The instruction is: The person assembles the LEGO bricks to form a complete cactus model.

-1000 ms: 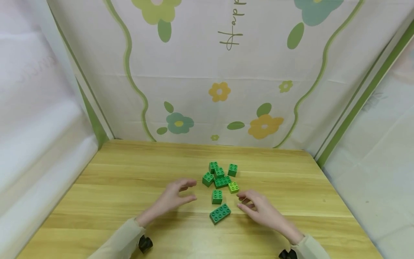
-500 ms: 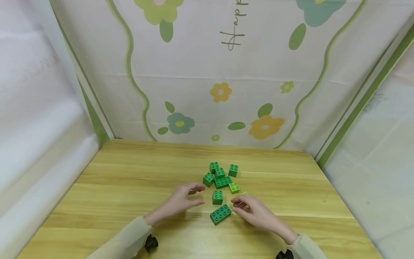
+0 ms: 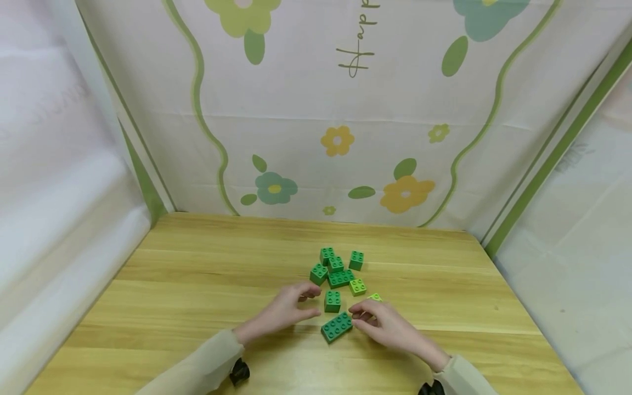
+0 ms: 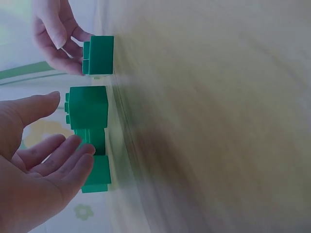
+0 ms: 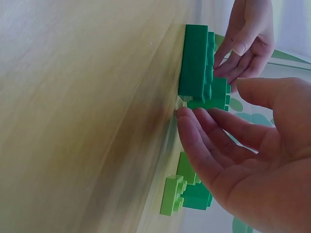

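Note:
My left hand [image 3: 291,307] is left of a green toy brick [image 3: 333,302], its thumb and fingers parted and nothing between them. In the left wrist view, those fingers [image 4: 63,162] overlap the green bricks behind. My right hand [image 3: 382,325] hovers at the right end of a long dark green brick [image 3: 337,328] with two rows of studs. Seen from the right wrist, its fingertips [image 5: 184,114] are right by that brick's end [image 5: 194,63], the thumb well apart. Behind the right hand, a lime brick [image 3: 374,297] is partly hidden.
Farther back on the wooden table [image 3: 207,258] lies a cluster of several green bricks [image 3: 340,278], with another lime brick [image 3: 357,286] at its near right. A separate green brick [image 3: 356,260] stands right of the cluster. A flower-printed cloth [image 3: 316,164] rises behind the table.
The left hand has moved right, closer to the bricks. My right hand has shifted left and nearer to me, uncovering the lime brick behind it. The bricks lie as before.

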{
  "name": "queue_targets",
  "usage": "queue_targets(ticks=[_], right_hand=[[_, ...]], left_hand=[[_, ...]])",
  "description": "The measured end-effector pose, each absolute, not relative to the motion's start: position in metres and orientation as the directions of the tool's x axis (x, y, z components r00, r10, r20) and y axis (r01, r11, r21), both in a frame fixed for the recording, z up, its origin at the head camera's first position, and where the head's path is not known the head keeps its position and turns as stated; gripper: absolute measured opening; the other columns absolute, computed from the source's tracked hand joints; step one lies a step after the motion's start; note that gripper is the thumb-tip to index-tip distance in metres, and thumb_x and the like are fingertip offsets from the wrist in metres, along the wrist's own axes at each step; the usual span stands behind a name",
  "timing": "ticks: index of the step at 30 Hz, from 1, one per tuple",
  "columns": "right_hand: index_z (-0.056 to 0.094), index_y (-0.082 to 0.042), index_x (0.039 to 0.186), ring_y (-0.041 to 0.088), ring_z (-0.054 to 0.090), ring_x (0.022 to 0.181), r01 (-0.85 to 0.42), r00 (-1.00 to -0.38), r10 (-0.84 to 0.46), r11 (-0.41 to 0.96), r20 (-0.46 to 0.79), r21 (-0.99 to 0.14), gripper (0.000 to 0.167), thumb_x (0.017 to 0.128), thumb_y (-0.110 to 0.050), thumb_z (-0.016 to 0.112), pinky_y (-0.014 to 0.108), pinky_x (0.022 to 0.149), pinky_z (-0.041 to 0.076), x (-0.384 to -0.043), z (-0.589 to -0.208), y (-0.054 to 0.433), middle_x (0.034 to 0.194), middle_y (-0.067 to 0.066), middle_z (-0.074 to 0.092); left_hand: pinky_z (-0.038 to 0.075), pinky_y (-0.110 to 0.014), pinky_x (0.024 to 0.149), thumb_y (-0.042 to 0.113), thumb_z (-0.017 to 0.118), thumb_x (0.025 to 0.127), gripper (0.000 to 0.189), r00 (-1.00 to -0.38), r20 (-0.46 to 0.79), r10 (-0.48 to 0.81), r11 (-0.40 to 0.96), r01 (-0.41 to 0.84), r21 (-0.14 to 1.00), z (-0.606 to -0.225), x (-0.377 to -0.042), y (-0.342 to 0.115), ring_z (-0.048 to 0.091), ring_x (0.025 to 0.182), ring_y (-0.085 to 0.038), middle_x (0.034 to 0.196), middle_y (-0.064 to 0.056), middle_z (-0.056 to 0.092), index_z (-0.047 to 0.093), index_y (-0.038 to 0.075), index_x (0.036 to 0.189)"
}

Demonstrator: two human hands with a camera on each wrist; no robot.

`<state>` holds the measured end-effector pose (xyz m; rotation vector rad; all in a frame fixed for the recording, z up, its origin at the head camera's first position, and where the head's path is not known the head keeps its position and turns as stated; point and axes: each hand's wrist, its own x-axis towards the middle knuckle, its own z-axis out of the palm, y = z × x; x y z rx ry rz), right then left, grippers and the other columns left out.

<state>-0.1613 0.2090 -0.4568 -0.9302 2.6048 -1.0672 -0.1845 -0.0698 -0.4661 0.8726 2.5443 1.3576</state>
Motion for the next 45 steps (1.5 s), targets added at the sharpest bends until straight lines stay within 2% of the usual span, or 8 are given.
queue_targets(ticks=[11,20,28,34,39,45], right_hand=[[0.066,-0.004,0.12,0.003,0.064,0.09,-0.471,-0.782,-0.623,0.566,0.023,-0.677,0.032,0.1,-0.028,0.06,0.018,0.075,0.057,-0.161,-0.457,0.209,0.106,0.003,0.071],[0.066,-0.004,0.116,0.002,0.064,0.089,-0.452,-0.768,-0.641,0.55,-0.008,-0.702,0.028,0.099,-0.027,0.06,0.018,0.074,0.056,-0.16,-0.453,0.208,0.105,0.005,0.071],[0.063,-0.003,0.123,0.002,0.063,0.087,-0.456,-0.766,-0.643,0.56,-0.016,-0.692,0.035,0.096,-0.025,0.066,0.017,0.072,0.056,-0.161,-0.455,0.204,0.109,0.006,0.069],[0.065,-0.006,0.115,0.002,0.063,0.083,-0.477,-0.752,-0.659,0.55,-0.007,-0.685,0.03,0.09,-0.02,0.073,0.017,0.07,0.057,-0.162,-0.457,0.202,0.1,0.004,0.068],[0.065,-0.008,0.11,0.006,0.063,0.08,-0.536,-0.742,-0.67,0.559,0.036,-0.632,0.032,0.084,-0.02,0.079,0.017,0.069,0.057,-0.161,-0.458,0.198,0.094,0.002,0.067],[0.064,-0.01,0.105,0.004,0.06,0.078,-0.545,-0.756,-0.654,0.593,0.041,-0.592,0.029,0.082,-0.016,0.081,0.017,0.068,0.054,-0.16,-0.459,0.196,0.091,-0.001,0.065]], left_hand=[[0.056,-0.044,0.098,0.019,0.074,0.09,0.044,-0.834,0.107,0.542,0.48,0.411,0.775,-0.468,-0.192,-0.06,0.065,0.114,-0.031,0.126,-0.017,0.066,0.06,0.0,0.127],[0.057,-0.038,0.095,0.018,0.076,0.087,0.045,-0.824,0.104,0.557,0.509,0.438,0.741,-0.466,-0.194,-0.052,0.065,0.111,-0.03,0.123,-0.017,0.066,0.061,-0.001,0.125],[0.057,-0.037,0.096,0.015,0.076,0.086,0.047,-0.822,0.118,0.557,0.526,0.459,0.716,-0.466,-0.198,-0.046,0.065,0.111,-0.029,0.123,-0.016,0.067,0.06,-0.003,0.126],[0.056,-0.039,0.097,0.012,0.076,0.086,0.044,-0.824,0.123,0.553,0.538,0.466,0.703,-0.47,-0.202,-0.043,0.064,0.113,-0.028,0.123,-0.015,0.067,0.061,-0.002,0.126],[0.055,-0.041,0.099,0.009,0.075,0.086,0.042,-0.828,0.119,0.547,0.546,0.461,0.7,-0.47,-0.203,-0.042,0.064,0.114,-0.028,0.123,-0.014,0.067,0.062,-0.001,0.125],[0.055,-0.042,0.098,0.007,0.074,0.086,0.039,-0.828,0.123,0.547,0.533,0.458,0.712,-0.47,-0.203,-0.043,0.064,0.112,-0.028,0.122,-0.015,0.068,0.063,-0.001,0.123]])
